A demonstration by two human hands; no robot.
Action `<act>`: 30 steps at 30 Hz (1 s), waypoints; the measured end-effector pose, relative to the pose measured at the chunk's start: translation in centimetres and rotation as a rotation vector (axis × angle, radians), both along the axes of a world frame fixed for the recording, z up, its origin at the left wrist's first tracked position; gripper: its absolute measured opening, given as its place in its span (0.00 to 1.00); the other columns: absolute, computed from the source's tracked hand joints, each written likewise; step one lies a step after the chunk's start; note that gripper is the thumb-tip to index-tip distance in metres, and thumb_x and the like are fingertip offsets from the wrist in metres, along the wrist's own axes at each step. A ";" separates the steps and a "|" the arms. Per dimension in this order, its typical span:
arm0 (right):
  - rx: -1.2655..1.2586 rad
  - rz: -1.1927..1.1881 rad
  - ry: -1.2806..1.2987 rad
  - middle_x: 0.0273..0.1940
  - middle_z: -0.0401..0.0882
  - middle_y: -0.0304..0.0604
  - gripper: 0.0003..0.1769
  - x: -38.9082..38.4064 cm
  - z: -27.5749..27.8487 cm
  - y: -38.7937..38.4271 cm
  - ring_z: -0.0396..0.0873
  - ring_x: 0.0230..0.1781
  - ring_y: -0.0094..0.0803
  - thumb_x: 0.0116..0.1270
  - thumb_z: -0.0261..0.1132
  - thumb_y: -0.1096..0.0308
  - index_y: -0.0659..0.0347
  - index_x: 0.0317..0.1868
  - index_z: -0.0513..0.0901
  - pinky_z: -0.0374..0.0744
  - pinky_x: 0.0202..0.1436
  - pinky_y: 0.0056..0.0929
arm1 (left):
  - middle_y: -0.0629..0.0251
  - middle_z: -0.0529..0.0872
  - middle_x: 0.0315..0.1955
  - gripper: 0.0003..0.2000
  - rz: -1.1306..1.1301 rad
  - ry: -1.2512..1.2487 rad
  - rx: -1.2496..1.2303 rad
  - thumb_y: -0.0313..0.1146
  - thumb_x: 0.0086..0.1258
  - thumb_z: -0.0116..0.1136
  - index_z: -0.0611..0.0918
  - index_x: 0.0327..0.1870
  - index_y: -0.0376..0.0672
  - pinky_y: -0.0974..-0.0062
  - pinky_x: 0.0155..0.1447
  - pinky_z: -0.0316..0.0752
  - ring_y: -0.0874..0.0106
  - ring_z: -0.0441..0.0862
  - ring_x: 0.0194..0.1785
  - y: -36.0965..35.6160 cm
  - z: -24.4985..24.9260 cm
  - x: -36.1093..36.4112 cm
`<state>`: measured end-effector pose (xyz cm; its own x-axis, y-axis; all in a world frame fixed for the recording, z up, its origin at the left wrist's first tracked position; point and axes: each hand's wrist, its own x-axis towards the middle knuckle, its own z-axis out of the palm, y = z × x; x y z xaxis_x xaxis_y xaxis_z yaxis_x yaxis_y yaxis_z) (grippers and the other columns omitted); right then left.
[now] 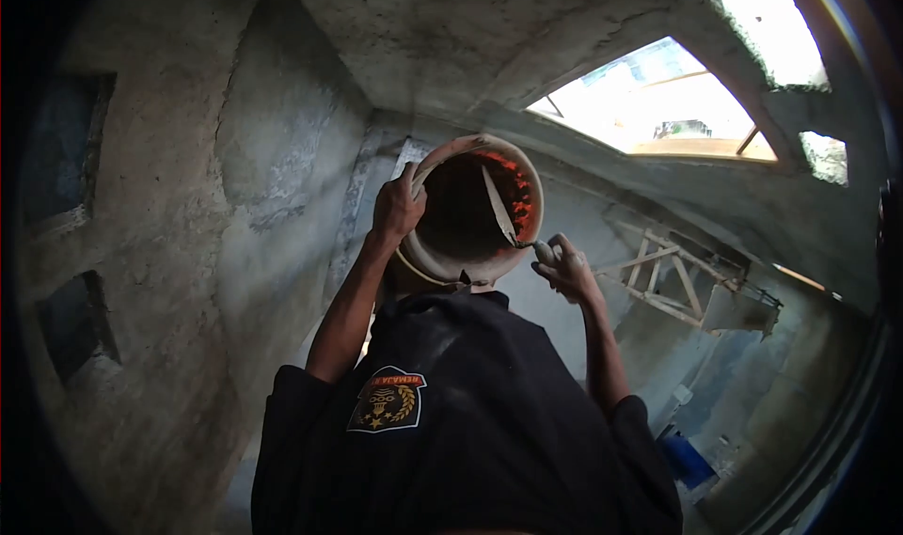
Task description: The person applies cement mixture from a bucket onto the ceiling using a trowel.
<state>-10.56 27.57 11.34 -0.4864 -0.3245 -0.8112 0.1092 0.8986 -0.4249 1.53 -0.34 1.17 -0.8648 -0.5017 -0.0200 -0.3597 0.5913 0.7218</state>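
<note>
A round bucket (515,260) with a mortar-smeared rim is tilted so its mouth faces the camera; orange shows on its inner wall, and its inside is mostly dark. My left hand (400,204) is closed on the bucket's rim at the left. At the lower right of the rim, my right hand (566,268) grips the handle of a trowel (498,206). The trowel's pale blade lies across the bucket's mouth, its tip pointing up. What the bucket holds is too dark to make out.
Rough plastered walls (292,159) surround the person. A bright window opening (658,102) is at the upper right. To the right is a wooden frame (673,281), with a blue object (689,462) lower down. Two dark recesses (75,323) mark the left wall.
</note>
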 end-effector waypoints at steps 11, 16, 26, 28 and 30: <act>0.163 0.562 0.273 0.37 0.80 0.46 0.17 -0.5 -4.6 -2.9 0.79 0.38 0.45 0.55 0.60 0.53 0.47 0.44 0.78 0.77 0.39 0.42 | 0.44 0.79 0.22 0.18 -0.092 0.005 0.029 0.30 0.55 0.54 0.69 0.47 0.37 0.58 0.33 0.73 0.50 0.78 0.29 0.4 0.1 -0.8; 0.013 0.663 0.275 0.36 0.80 0.46 0.15 -0.8 -10.2 -1.8 0.79 0.37 0.43 0.56 0.59 0.54 0.49 0.41 0.80 0.78 0.38 0.41 | 0.44 0.79 0.22 0.20 -0.134 0.041 0.032 0.30 0.55 0.55 0.69 0.50 0.37 0.59 0.32 0.73 0.50 0.79 0.29 0.9 -0.7 -0.8; -0.342 1.095 0.317 0.38 0.77 0.42 0.14 0.4 -13.0 -2.3 0.77 0.39 0.39 0.58 0.58 0.55 0.50 0.42 0.78 0.76 0.39 0.38 | 0.45 0.79 0.28 0.18 -0.148 0.030 0.071 0.28 0.54 0.55 0.70 0.48 0.39 0.60 0.36 0.73 0.50 0.79 0.33 1.2 0.3 -0.5; -0.482 1.216 0.445 0.38 0.76 0.40 0.11 0.5 -12.9 -2.5 0.76 0.39 0.36 0.59 0.57 0.59 0.51 0.41 0.78 0.75 0.38 0.36 | 0.45 0.80 0.27 0.19 -0.148 0.050 0.040 0.29 0.55 0.55 0.70 0.49 0.38 0.60 0.35 0.74 0.50 0.79 0.31 1.1 -0.1 -0.7; -0.488 1.027 0.320 0.39 0.75 0.40 0.11 0.9 -14.9 -1.8 0.75 0.38 0.36 0.60 0.56 0.60 0.53 0.40 0.77 0.74 0.38 0.36 | 0.45 0.80 0.27 0.18 -0.101 0.076 0.046 0.29 0.55 0.55 0.70 0.47 0.38 0.60 0.34 0.74 0.51 0.79 0.31 0.8 0.5 -0.9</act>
